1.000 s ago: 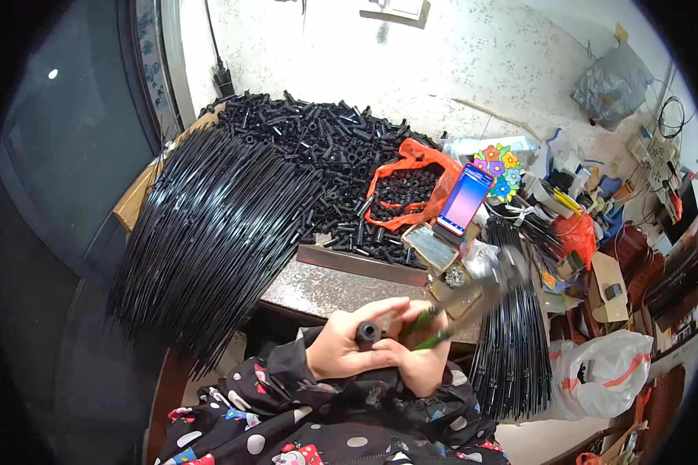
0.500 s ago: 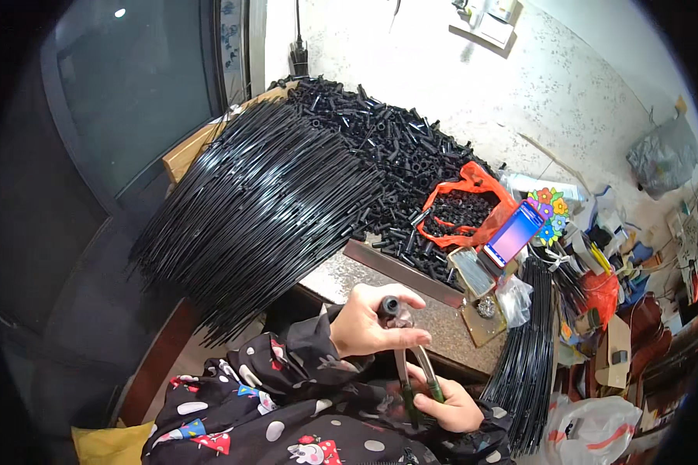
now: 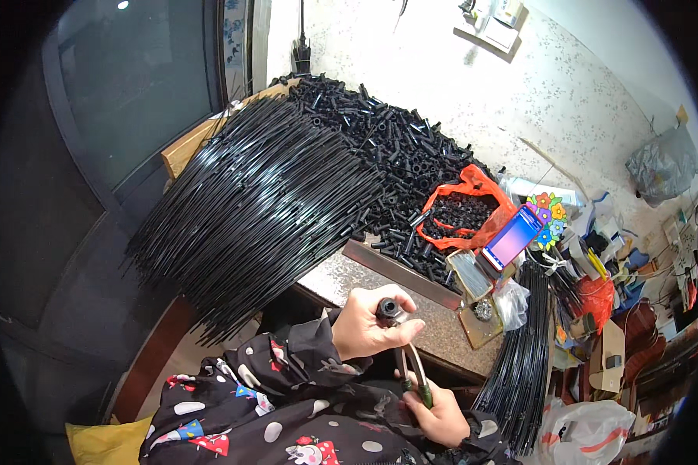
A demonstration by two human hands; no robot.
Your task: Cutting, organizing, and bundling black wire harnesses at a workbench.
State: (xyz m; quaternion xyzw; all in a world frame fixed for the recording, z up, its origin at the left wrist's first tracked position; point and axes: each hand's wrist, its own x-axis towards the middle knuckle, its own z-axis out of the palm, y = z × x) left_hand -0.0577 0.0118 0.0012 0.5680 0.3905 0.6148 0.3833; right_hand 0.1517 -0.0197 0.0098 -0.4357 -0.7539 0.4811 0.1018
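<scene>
My left hand (image 3: 364, 324) is closed around a short black tubular fitting (image 3: 388, 309), whose round open end points up between thumb and forefinger. Lower and to the right, my right hand (image 3: 440, 417) grips the dark green handles of a pair of pliers (image 3: 416, 367). The pliers' curved metal arms run up toward my left hand, and their head meets the fitting there. My left fingers partly hide the jaws, so I cannot tell how they sit on the fitting.
Long thin black rods (image 3: 248, 209) cover the table's left side, beside a heap of black fittings (image 3: 388, 139). An orange bag (image 3: 473, 180) of small black parts and a phone (image 3: 512, 237) lie to the right. A metal bar (image 3: 402, 273) borders the heap. More rods (image 3: 516, 372) stand at right.
The pliers' handles have come closer together as my right hand has tightened and shifted slightly left. My left thumb and forefinger have drawn in around the fitting.
</scene>
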